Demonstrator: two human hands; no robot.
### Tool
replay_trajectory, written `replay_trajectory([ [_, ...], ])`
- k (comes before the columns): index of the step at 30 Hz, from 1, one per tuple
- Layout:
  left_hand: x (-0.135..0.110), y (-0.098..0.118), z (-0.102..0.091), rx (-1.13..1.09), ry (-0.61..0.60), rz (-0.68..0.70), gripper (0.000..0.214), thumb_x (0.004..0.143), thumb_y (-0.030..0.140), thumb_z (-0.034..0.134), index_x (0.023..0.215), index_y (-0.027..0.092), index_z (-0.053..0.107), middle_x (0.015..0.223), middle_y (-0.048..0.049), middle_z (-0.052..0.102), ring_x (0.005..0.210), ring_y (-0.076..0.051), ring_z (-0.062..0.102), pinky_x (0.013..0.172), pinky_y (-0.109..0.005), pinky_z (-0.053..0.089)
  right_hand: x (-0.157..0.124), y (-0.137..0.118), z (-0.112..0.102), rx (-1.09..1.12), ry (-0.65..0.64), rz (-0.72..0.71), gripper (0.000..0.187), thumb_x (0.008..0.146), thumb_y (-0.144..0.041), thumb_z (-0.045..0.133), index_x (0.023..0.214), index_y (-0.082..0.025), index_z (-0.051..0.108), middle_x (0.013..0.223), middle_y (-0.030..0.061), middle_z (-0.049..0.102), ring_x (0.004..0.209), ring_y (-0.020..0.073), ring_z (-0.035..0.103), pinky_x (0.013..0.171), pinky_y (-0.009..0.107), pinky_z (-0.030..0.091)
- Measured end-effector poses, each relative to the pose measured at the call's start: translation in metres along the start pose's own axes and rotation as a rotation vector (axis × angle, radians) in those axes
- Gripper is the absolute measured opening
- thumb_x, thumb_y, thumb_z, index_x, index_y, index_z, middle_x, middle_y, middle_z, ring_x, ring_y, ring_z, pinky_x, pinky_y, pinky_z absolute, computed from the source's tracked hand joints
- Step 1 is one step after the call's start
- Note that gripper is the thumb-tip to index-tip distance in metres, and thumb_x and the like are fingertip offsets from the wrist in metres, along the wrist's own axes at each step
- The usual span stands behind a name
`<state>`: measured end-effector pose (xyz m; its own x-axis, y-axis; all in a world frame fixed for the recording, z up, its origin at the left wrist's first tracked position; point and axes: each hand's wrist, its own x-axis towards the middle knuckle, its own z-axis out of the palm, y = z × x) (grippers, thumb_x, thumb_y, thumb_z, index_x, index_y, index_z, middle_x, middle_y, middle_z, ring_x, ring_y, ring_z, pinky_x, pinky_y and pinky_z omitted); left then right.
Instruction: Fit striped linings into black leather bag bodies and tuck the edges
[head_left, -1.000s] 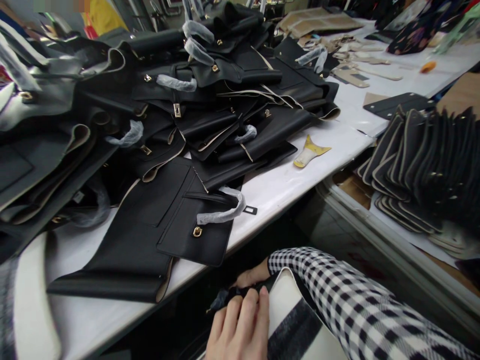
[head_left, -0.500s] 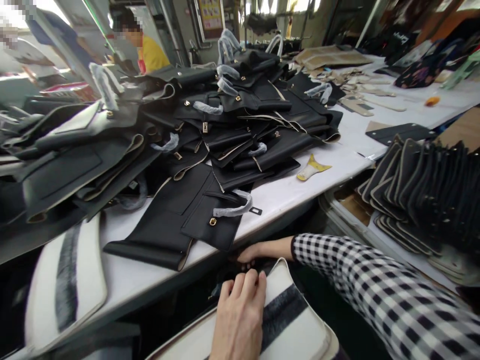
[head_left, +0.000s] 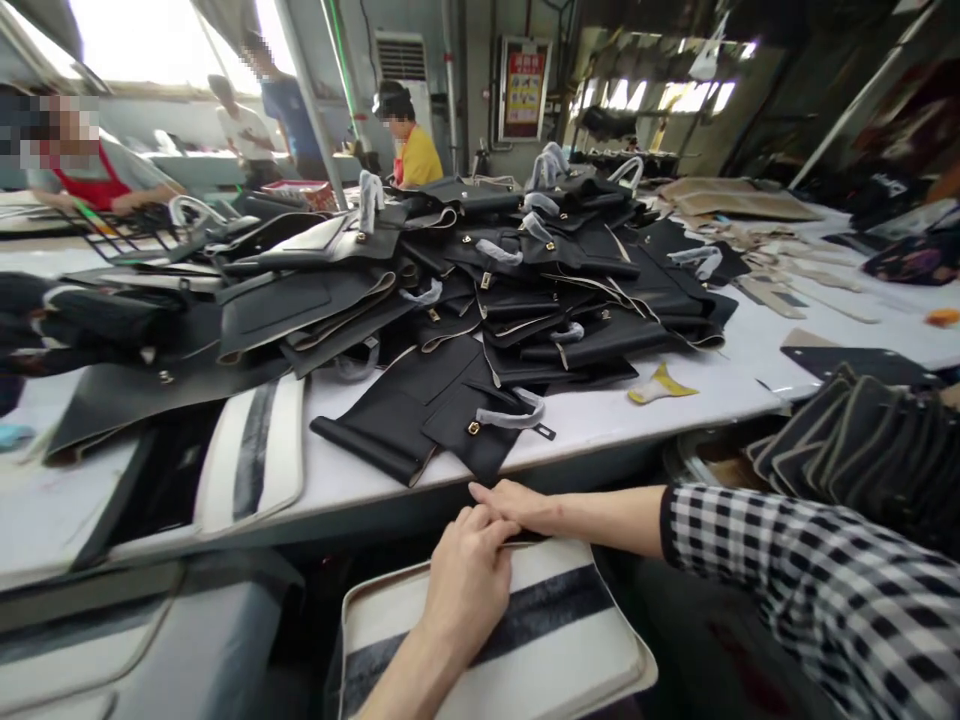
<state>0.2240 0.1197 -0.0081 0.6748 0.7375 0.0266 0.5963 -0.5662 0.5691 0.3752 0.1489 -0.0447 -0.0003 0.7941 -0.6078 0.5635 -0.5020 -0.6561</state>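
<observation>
A white bag panel with a dark stripe (head_left: pixel 559 655) lies tilted in front of me below the table edge, with at least one more layer under it. My left hand (head_left: pixel 471 565) rests over its far edge, fingers bent and closed there. Just beyond, my right hand (head_left: pixel 519 506) meets the left fingertips at that edge. Its fingers are pressed together, and what they pinch is hidden. Closest on the table is a black leather bag piece (head_left: pixel 390 410) with a gold clasp and a plastic-wrapped handle.
Black bag pieces (head_left: pixel 510 290) are heaped on the white table (head_left: pixel 585 425). Another striped panel (head_left: pixel 281 460) lies at its front edge, left. A yellow-edged template (head_left: pixel 664 384) sits to the right, and a row of dark panels (head_left: pixel 855 450) stands beyond. Several people are across the table.
My right hand has come up from beneath the table edge to the panel's far edge, beside my left hand. The view has swung left and up, showing more of the panel.
</observation>
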Motion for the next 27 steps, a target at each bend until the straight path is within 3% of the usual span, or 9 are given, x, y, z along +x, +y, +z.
replay_trajectory([
  [3, -0.003, -0.02, -0.026, 0.007, -0.044, -0.158, 0.021, 0.072, 0.011, 0.061, 0.087, 0.025, 0.068, 0.096, 0.0021, 0.066, 0.096, -0.018, 0.058, 0.083, -0.031, 0.04, -0.003, -0.003, 0.001, -0.058, -0.049, -0.063, 0.071, 0.097, -0.061, 0.026, 0.068, -0.011, 0.068, 0.06, 0.0072, 0.065, 0.059, 0.0162, 0.061, 0.063, 0.025, 0.048],
  [7, -0.011, -0.04, -0.047, 0.044, -0.112, -0.271, 0.006, 0.072, 0.022, 0.063, 0.076, 0.025, 0.066, 0.081, 0.0028, 0.066, 0.078, -0.018, 0.061, 0.065, -0.029, 0.036, -0.002, -0.002, 0.005, -0.168, -0.045, -0.154, 0.072, 0.097, -0.062, 0.024, 0.077, -0.011, 0.071, 0.062, 0.0073, 0.067, 0.062, 0.0163, 0.063, 0.063, 0.024, 0.046],
  [11, -0.016, -0.046, -0.046, 0.036, -0.105, -0.242, 0.001, 0.074, 0.025, 0.065, 0.075, 0.025, 0.065, 0.08, 0.0036, 0.066, 0.078, -0.017, 0.062, 0.064, -0.028, 0.034, -0.004, -0.003, 0.008, -0.315, 0.017, -0.233, 0.077, 0.096, -0.067, 0.019, 0.075, -0.014, 0.071, 0.066, 0.0082, 0.069, 0.067, 0.0186, 0.065, 0.064, 0.026, 0.044],
  [18, -0.027, -0.052, -0.039, 0.025, -0.075, -0.17, 0.008, 0.082, 0.028, 0.062, 0.076, 0.025, 0.066, 0.085, 0.0015, 0.066, 0.085, -0.019, 0.062, 0.074, -0.031, 0.037, -0.018, -0.015, 0.017, -0.594, 0.159, -0.31, 0.075, 0.097, -0.066, 0.016, 0.082, -0.019, 0.074, 0.092, 0.0114, 0.074, 0.089, 0.0269, 0.068, 0.074, 0.031, 0.041],
  [22, -0.027, -0.061, -0.046, -0.023, -0.103, -0.17, 0.009, 0.08, 0.032, 0.064, 0.08, 0.028, 0.072, 0.087, 0.0022, 0.069, 0.085, -0.02, 0.064, 0.071, -0.031, 0.038, -0.02, -0.019, 0.02, -0.696, 0.171, -0.316, 0.075, 0.097, -0.065, 0.014, 0.082, -0.021, 0.074, 0.089, 0.0095, 0.075, 0.087, 0.0264, 0.069, 0.072, 0.031, 0.041],
  [27, -0.032, -0.088, -0.064, -0.13, -0.143, -0.224, 0.014, 0.075, 0.031, 0.068, 0.085, 0.035, 0.076, 0.09, 0.006, 0.073, 0.086, -0.02, 0.066, 0.069, -0.028, 0.04, -0.019, -0.023, 0.024, -0.764, 0.174, -0.324, 0.076, 0.098, -0.064, 0.011, 0.083, -0.023, 0.074, 0.086, 0.0072, 0.075, 0.084, 0.0258, 0.07, 0.068, 0.03, 0.04],
])
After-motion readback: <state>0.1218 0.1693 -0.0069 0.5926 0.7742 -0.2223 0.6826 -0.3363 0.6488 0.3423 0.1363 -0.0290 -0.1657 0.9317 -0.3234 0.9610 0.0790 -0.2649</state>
